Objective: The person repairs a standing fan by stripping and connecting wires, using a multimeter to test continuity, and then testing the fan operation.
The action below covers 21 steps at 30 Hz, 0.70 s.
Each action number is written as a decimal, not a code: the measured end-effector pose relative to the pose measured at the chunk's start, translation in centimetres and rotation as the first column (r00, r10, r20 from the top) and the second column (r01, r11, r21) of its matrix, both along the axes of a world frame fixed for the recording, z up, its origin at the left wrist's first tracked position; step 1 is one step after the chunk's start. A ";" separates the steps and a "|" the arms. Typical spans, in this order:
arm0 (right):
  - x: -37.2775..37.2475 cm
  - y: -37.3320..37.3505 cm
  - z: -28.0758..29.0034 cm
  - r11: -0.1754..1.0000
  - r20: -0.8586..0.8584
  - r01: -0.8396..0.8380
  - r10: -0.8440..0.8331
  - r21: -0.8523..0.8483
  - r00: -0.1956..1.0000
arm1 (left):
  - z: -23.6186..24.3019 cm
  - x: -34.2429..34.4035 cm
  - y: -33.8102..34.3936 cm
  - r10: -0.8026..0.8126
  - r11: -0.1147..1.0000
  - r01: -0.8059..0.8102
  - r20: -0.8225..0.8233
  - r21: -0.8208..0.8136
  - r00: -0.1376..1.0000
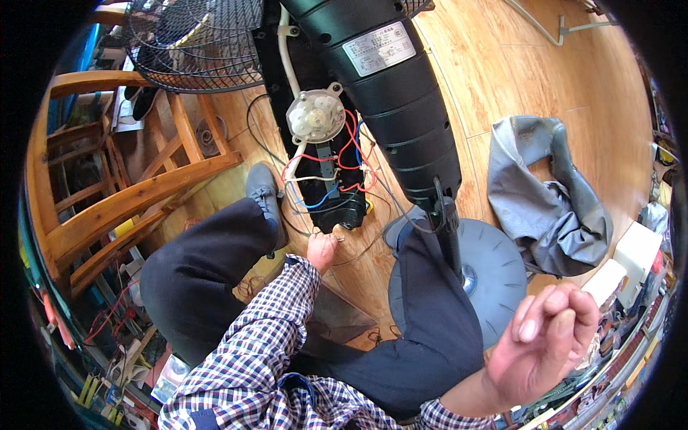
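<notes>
My left hand (322,249) is closed at the lower end of an opened black housing (330,211), with a small metallic item beside its fingers; what it grips is unclear. The housing holds a clear round gearbox (315,115), a white tube and red, blue and white wires. Beside it stands a thick black ribbed column (398,122) with a label, above a round grey base (494,279). My right hand (545,333) is raised at the lower right with fingers curled toward the thumb; I cannot tell whether anything is inside.
A black fan cage (183,50) lies at upper left, above a wooden chair (122,201). A crumpled grey cover (559,229) is on the wooden floor (466,93) at right. My legs flank the housing. Assorted clutter and a white block (634,254) line the edges.
</notes>
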State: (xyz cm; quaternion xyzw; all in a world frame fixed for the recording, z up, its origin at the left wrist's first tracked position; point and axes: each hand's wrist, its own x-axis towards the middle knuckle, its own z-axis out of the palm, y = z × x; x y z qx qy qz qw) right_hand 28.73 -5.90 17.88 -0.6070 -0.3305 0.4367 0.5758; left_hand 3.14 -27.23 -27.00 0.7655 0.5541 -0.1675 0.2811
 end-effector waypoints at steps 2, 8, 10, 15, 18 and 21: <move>-1.0 0.3 -0.9 0.999 0.016 0.044 -0.044 0.006 0.999 | 0.3 0.2 -0.5 0.077 0.993 -0.081 0.047 0.088 0.996; -2.6 0.3 -3.4 1.000 -0.040 -0.028 0.028 -0.008 0.999 | 4.7 1.3 4.3 0.376 0.908 -0.339 0.121 -0.245 0.919; -2.7 -0.1 -4.9 0.995 -0.042 -0.097 0.098 0.010 0.994 | 6.9 1.9 6.4 0.378 0.916 -0.344 0.156 -0.204 0.913; -3.2 -1.3 -12.7 0.974 0.231 -0.224 0.211 0.035 0.950 | 14.3 3.7 13.3 0.405 0.914 -0.380 0.350 -0.140 0.845; -3.1 -3.1 -16.9 0.944 0.379 -0.329 0.298 0.020 0.876 | 16.9 3.6 13.8 0.354 0.927 -0.371 0.460 -0.056 0.814; -4.9 -5.9 -17.4 0.852 0.374 -0.514 0.513 -0.106 0.773 | 21.6 1.4 13.8 0.448 0.887 -0.425 0.565 -0.183 0.692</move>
